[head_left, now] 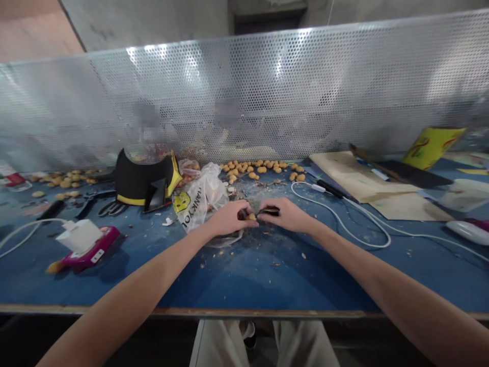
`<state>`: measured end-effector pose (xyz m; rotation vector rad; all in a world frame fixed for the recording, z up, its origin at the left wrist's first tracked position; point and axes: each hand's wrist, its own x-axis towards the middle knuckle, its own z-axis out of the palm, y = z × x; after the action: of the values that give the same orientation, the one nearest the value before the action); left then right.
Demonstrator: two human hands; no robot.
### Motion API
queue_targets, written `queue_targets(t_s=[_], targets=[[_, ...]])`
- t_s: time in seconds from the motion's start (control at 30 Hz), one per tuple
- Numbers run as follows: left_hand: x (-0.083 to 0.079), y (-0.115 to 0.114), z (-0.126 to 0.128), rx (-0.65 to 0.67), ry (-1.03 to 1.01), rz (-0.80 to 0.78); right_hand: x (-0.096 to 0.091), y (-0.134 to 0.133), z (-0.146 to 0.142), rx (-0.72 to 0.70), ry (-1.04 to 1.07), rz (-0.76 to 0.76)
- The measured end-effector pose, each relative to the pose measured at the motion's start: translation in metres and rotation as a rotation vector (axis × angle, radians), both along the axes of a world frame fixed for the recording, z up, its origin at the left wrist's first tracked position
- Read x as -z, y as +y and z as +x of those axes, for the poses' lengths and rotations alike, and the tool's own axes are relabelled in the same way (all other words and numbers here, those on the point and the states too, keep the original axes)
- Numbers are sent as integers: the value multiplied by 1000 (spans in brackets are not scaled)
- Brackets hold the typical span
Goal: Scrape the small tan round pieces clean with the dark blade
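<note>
Both my hands meet over the middle of the blue table [244, 275]. My left hand [228, 218] is closed around a small round yellow-brown piece [251, 217], pinched at its fingertips. My right hand [284, 214] is closed on a dark, flat tool [269, 210] whose tip points at that piece. A clear plastic bag [198, 199] with a yellow smiley print lies right beside my left hand. Crumbs and bits of debris lie scattered under and in front of both hands.
Several yellow-brown pieces [260, 167] lie behind my hands, more at far left [64, 181]. A black-and-yellow pouch [145, 183], scissors [110, 208], a white charger on a pink box [82, 244], a white cable [344, 224], cardboard [362, 183] and a perforated metal screen [244, 92] surround the spot.
</note>
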<state>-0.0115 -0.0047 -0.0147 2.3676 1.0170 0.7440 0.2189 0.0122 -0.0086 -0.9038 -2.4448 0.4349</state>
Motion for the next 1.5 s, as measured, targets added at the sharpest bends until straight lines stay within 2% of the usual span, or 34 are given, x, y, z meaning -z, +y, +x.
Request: queue_targets(t_s=[0.13, 0.23, 0.33, 0.47, 0.57, 0.63, 0.77, 0.97, 1.13, 1.27, 1.5], targets=[[2, 1, -1, 16, -23, 2, -1, 3, 4, 153, -34, 60], [2, 1, -1, 32, -34, 10, -2, 2, 4, 116, 21, 48], [1, 0, -2, 55, -42, -65, -2, 0, 2, 85, 111, 24], [-1, -1, -3, 58, -62, -121, 4, 4, 2, 158, 226, -71], [-1, -2, -3, 50, -46, -92, 9, 12, 3, 206, 201, -135], [-1, -1, -4, 55, -24, -75, 11, 17, 4, 221, 153, -82], [-2, -2, -4, 66, -13, -62, 16, 22, 3, 258, 91, 175], [1, -3, 1, 14, -115, -77, 20, 18, -7, 189, 53, 95], [3, -3, 5, -11, -144, -75, 18, 16, -14, 256, 187, 269], [4, -4, 8, -35, -159, -68, 12, 10, -17, 234, 246, 172], [10, 2, 9, -95, -349, -212, 3, -6, -22, 270, 323, -43]])
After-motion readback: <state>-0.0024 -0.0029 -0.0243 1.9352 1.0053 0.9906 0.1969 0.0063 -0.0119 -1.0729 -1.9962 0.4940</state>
